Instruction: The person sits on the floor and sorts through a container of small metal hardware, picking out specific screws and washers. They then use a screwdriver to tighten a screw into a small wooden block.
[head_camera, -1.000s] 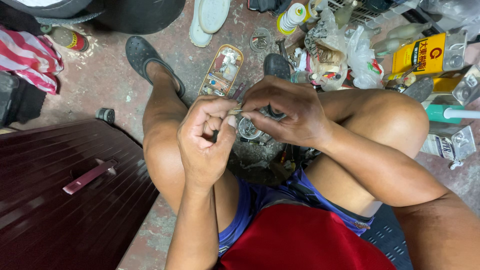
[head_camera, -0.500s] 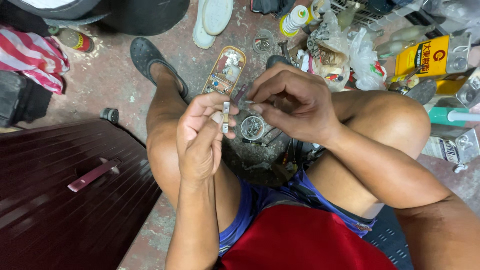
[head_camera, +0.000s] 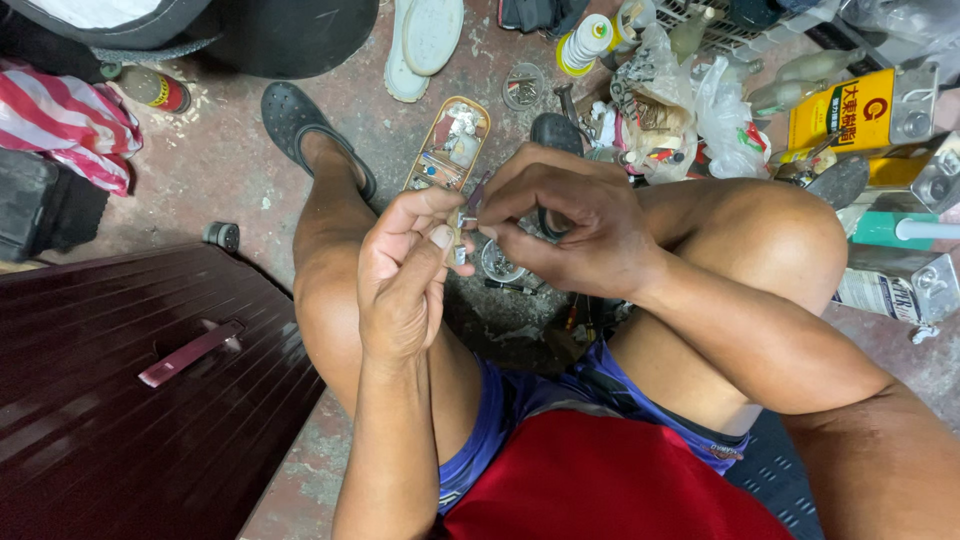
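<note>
You sit low over a stained concrete floor (head_camera: 200, 180) crowded with clutter, a dark red ribbed panel (head_camera: 120, 400) filling the lower left of the frame. Near the centre, your left hand (head_camera: 405, 275) pinches a small metal part (head_camera: 459, 232) between thumb and forefinger, fingers curled narrow around it. Your right hand (head_camera: 565, 215) meets it from the right, fingertips closed on a thin dark tool (head_camera: 476, 190) touching that part. Just above the hands lies an oval tray (head_camera: 447, 145) of small bits. A yellow can (head_camera: 858, 110) stands at the upper right, a striped cloth (head_camera: 65, 120) at the upper left.
</note>
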